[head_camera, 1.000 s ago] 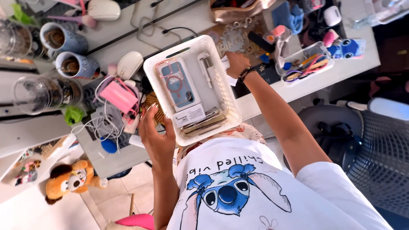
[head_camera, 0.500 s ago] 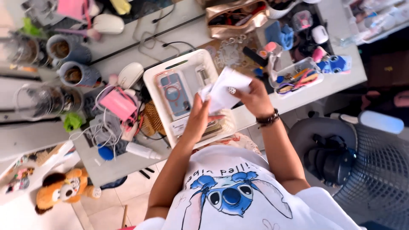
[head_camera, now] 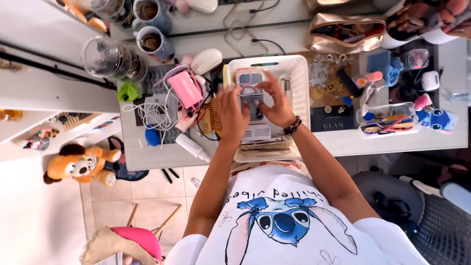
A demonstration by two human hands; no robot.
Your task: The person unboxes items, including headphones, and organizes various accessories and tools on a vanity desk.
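Both hands [head_camera: 255, 110] inside white basket [head_camera: 300, 78]

A clear phone case with a pink rim [head_camera: 249, 83] lies flat, back up, inside a white plastic basket [head_camera: 299, 78] with slotted walls, toward the basket's far end. Just nearer in the basket, a white card [head_camera: 256, 132] rests on a stack of flat packets [head_camera: 265, 145].

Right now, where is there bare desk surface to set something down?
Bare strips: the near edge right of the white basket, below the clear tray, and the far strip around the cables. Left of both hands, wires and the pink case crowd it.
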